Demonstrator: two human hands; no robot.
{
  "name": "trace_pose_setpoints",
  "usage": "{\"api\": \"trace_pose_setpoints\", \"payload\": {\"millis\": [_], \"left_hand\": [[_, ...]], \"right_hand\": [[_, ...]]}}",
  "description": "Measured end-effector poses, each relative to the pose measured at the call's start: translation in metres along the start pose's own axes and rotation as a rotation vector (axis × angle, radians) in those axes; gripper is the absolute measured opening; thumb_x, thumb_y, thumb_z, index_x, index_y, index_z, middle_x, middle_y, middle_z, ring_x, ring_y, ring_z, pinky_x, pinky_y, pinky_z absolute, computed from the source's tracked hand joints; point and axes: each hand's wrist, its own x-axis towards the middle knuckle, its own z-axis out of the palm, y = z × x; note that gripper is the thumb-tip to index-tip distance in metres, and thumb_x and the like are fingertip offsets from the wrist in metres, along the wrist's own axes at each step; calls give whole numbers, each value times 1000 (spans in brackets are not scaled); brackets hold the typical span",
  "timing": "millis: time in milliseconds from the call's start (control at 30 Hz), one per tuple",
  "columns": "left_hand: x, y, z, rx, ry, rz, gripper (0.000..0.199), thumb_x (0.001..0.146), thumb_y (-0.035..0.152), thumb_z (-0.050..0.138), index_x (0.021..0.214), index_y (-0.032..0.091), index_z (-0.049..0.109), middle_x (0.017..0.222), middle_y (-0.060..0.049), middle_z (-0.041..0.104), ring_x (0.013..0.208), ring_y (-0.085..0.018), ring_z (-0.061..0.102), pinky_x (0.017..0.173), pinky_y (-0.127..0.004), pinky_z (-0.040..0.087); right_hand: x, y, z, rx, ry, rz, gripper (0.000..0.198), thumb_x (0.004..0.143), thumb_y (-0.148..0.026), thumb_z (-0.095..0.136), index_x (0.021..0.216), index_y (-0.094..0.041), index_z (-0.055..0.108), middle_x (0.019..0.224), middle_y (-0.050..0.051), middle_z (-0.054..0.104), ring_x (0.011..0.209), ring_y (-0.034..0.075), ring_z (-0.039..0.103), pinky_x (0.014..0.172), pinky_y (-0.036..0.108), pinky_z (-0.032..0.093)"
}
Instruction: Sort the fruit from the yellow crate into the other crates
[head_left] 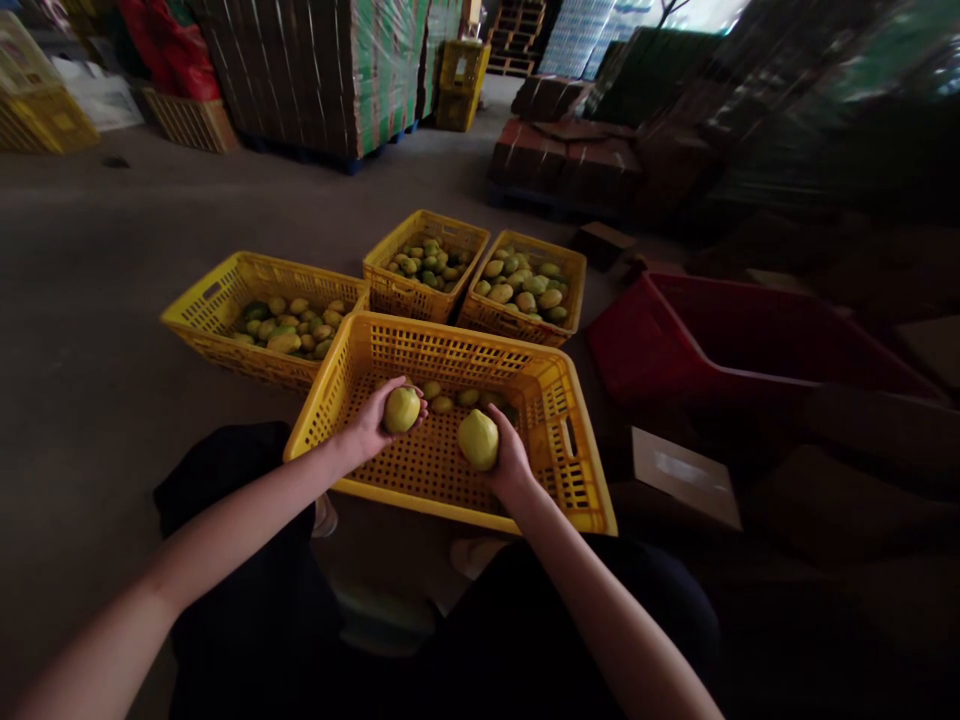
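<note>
My left hand [369, 424] holds a rounded yellow-green fruit [402, 410], its fingers curled behind it. In my right hand [511, 462] is a second yellow-green fruit [478, 441], slightly pointed at the top like a lemon; I cannot tell its exact kind. Both hands are above a yellow plastic crate [442, 510] with perforated walls and floor. Several similar fruits [442, 404] lie along the far side of that crate's floor, partly hidden by my hands.
Three more yellow crates hold similar fruit: a left crate [202, 345], a back crate [382, 285] and a right crate [574, 300]. A red bin [630, 350] and a cardboard box [686, 475] are on the right. Wrapped pallet stacks [300, 80] stand behind.
</note>
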Motion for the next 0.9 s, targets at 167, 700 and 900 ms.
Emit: {"api": "trace_pose_setpoints", "payload": {"millis": [167, 700, 900], "left_hand": [[1, -1, -2, -118, 122, -29, 32, 98, 29, 41, 81, 12, 62, 68, -9, 67, 56, -16, 67, 50, -26, 56], [2, -9, -7, -107, 264, -22, 22, 95, 33, 47, 97, 15, 60, 71, -5, 66, 55, -15, 65, 47, -23, 54], [6, -10, -7, -101, 174, -66, 34, 97, 30, 36, 96, 11, 64, 64, -7, 66, 52, -15, 62, 46, -24, 53]], "right_hand": [[-7, -1, 3, 46, 128, 143, 24, 93, -37, 45, 77, -22, 56, 49, -2, 60, 48, 17, 63, 47, 29, 56], [7, 7, -8, 68, 166, 78, 24, 92, -42, 44, 80, -24, 55, 52, -2, 61, 48, 18, 63, 45, 29, 54], [2, 4, 1, 100, 274, 42, 15, 89, -33, 53, 77, -24, 53, 49, -6, 60, 47, 16, 63, 47, 26, 55]]}}
